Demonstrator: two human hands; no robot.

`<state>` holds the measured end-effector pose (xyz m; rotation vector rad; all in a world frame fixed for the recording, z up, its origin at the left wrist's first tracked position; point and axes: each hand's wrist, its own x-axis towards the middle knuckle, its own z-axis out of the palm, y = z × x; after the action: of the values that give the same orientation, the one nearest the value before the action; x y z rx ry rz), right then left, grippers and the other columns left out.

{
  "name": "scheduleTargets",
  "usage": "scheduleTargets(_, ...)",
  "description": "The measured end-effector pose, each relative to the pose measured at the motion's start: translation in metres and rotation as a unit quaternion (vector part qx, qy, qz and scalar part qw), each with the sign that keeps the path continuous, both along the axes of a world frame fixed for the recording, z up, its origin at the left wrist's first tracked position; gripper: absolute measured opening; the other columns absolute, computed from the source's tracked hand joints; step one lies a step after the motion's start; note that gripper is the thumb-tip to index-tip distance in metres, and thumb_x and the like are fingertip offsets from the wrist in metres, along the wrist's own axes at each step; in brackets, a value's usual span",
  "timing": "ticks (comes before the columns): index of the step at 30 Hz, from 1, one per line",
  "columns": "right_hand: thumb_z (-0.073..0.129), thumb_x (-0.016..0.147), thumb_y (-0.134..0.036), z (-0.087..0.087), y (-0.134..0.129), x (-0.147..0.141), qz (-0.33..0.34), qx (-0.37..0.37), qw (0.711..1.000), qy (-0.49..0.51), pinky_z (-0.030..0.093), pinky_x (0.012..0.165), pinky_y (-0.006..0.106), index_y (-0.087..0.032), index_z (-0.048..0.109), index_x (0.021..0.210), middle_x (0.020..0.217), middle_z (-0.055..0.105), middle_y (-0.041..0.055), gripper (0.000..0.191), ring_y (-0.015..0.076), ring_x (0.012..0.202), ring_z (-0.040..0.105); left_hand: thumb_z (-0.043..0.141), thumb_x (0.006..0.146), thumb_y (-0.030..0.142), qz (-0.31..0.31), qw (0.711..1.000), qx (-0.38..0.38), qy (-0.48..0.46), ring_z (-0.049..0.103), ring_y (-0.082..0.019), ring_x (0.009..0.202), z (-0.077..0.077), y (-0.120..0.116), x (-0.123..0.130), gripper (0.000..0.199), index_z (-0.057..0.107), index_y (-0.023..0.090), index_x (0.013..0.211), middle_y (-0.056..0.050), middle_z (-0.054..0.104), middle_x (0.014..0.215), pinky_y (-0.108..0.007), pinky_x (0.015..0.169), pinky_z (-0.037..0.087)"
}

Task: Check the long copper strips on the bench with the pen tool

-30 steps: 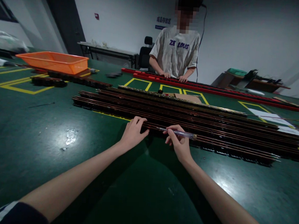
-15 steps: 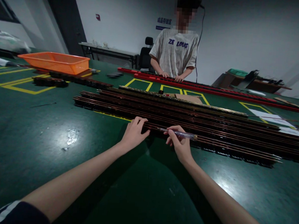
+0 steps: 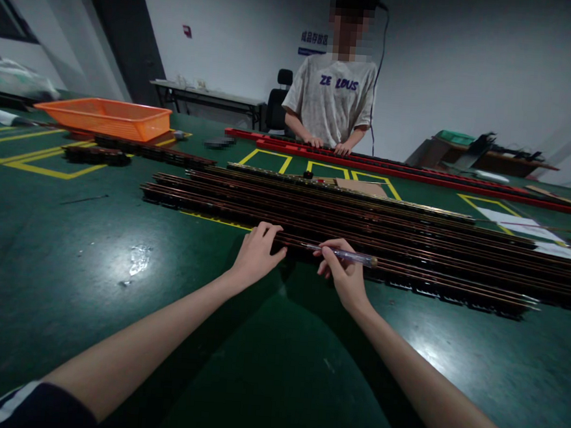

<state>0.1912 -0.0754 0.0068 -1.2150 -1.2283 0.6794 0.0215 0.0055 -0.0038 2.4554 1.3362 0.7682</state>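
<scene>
1. My right hand (image 3: 347,280) pinches a slim tool (image 3: 355,257) with a clear purplish handle between thumb and fingers, much like a pen. Its thin tip points left, toward my other hand, and lies over the nearest of the long strips (image 3: 387,229); whether it touches one, I cannot tell.
2. My left hand (image 3: 258,254) rests at the near edge of those strips, fingers bent over them and thumb spread apart on my side. I cannot tell whether it grips a strip or only steadies it.
3. The strips, dark with coppery and brassy edges, lie side by side in a broad bundle across the green surface (image 3: 264,375), slanting down toward my right.
4. Just beyond the bundle is a piece of brown cardboard (image 3: 363,187), with yellow marking lines (image 3: 273,153) around it.
5. To the right, white sheets of paper (image 3: 514,222) lie partly beside the strips.
6. To the far left stands an orange tray (image 3: 147,125), with shorter dark pieces (image 3: 96,156) in front of it.
7. Across from me a person in a grey T-shirt (image 3: 335,106) rests both hands at a long red rail (image 3: 444,176).
8. Behind, a black chair (image 3: 276,109) stands beside a narrow table (image 3: 206,93) near the wall.
</scene>
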Motion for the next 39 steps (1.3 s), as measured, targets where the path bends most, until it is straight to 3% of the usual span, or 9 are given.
scheduleTargets(39,0.057,0.082,-0.039,-0.0021,0.0001,0.0007,-0.001,0.004,1.0,-0.01,0.038,0.043,0.022,-0.02,0.055,0.084,0.074,0.063,0.0008,0.019,0.009,0.048,0.054,0.055,0.084,0.028,-0.004,1.0,0.013,-0.003,0.052,-0.026,0.107,-0.001,0.0003,0.0001,0.036,0.05,0.015,0.117,-0.01,0.051,0.115,-0.044,0.091,0.043)
